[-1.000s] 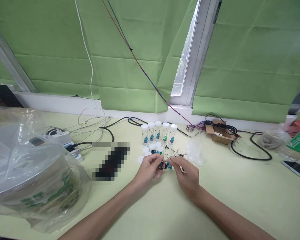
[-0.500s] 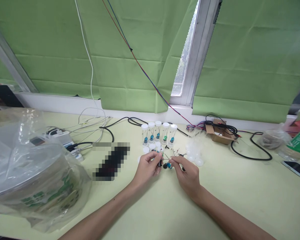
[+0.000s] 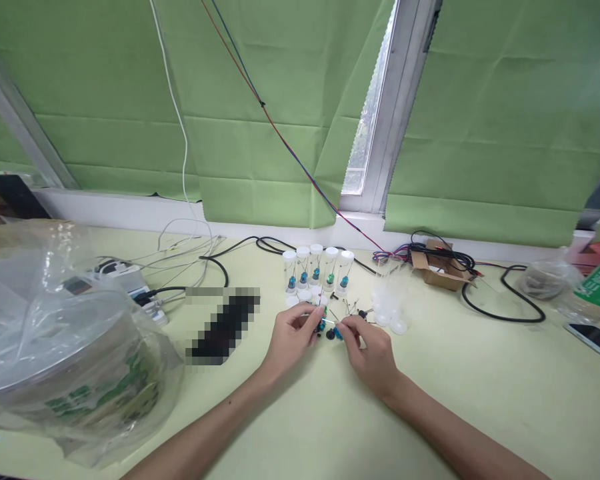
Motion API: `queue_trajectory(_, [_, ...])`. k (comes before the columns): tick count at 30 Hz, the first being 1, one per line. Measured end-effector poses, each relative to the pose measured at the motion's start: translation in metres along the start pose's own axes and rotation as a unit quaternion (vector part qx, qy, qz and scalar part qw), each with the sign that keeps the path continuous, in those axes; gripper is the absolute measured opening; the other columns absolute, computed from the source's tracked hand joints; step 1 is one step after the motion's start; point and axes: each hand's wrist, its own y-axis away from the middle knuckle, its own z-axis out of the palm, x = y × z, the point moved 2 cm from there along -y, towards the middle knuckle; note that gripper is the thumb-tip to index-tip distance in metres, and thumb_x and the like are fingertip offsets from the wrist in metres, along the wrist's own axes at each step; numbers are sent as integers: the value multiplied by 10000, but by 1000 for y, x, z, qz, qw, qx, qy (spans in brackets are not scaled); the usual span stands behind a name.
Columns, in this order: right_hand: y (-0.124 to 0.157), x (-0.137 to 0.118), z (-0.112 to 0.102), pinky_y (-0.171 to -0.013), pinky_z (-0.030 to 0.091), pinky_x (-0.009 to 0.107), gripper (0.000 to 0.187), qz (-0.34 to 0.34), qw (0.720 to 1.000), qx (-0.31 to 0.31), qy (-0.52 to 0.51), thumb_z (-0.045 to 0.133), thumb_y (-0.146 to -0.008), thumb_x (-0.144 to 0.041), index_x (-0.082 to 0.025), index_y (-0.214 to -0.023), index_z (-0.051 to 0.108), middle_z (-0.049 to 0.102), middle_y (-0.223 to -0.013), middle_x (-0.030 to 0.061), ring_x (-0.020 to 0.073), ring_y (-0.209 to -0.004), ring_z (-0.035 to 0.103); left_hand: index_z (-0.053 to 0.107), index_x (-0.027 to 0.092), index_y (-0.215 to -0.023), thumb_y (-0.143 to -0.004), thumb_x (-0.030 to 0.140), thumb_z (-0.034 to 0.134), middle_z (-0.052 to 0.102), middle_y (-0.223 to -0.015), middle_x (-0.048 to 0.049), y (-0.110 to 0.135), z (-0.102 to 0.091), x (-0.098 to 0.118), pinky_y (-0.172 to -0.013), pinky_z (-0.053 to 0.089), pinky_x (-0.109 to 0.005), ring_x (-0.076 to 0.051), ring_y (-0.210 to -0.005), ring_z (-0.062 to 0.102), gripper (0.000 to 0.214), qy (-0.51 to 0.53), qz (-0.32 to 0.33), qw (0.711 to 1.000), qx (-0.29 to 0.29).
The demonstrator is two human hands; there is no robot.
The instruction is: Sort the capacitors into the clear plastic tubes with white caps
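Note:
My left hand (image 3: pixel 294 331) is closed in a pinch, with a thin metal rod (image 3: pixel 321 297) standing up from its fingertips. Facing it, my right hand (image 3: pixel 369 343) pinches a second thin, pale rod (image 3: pixel 330 322) that reaches across toward the left fingers. Whether the two rods touch is too small to tell. Under and between the hands lie small blue and black parts, among them a round black piece (image 3: pixel 331 335) and a blue piece (image 3: pixel 338 333). Behind the fingers stand several clear, white-capped vials (image 3: pixel 316 263), each with a blue or green part inside.
Clear plastic pieces (image 3: pixel 391 307) lie right of the vials. Farther right are an open cardboard box (image 3: pixel 440 267) with cables and a phone (image 3: pixel 597 341). On the left stand a large bagged tub (image 3: pixel 80 373), a power strip (image 3: pixel 143 297) and a pixelated dark item (image 3: pixel 223 327).
The right hand has shifted slightly left and down, its fingertips a little lower. The left hand stays nearly in place, while the rod between the hands now lies more level.

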Motion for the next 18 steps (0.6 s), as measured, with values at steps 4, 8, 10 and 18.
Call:
queue_trajectory(4, [1, 0, 0, -485, 383, 224, 189, 43, 999, -22, -24, 485, -957, -215, -188, -788, 564, 530, -588, -26, 99, -475, 443, 668, 158, -704, -813, 433, 658, 488, -619, 13, 0, 1, 0, -407, 265, -218, -68, -435, 410, 296, -7, 12, 1000, -5])
queue_trajectory(8, [0, -3, 1, -493, 372, 225, 230, 123, 988, -36, -89, 493, -954, -278, -180, -756, 557, 507, -596, -23, 102, -508, 435, 670, 159, -712, -834, 409, 639, 499, -659, 7, 0, 1, -2, -421, 281, -217, -68, -457, 415, 280, -11, 23, 1000, -10])
queue_trajectory(10, [0, -4, 2, -466, 346, 221, 262, 184, 972, -42, -143, 513, -945, -331, -178, -735, 548, 485, -582, -30, 98, -498, 420, 670, 160, -716, -848, 402, 626, 498, -675, 5, 0, 0, -4, -432, 290, -217, -70, -476, 408, 278, -21, 30, 999, -12])
queue_trajectory(18, [2, -1, 14, -322, 223, 187, 387, 392, 828, -73, -395, 634, -844, -508, -198, -683, 469, 336, -391, -124, 56, -287, 301, 680, 166, -725, -872, 393, 599, 489, -691, 5, -1, -2, -5, -484, 329, -230, -90, -528, 427, 283, -89, 67, 994, -21])
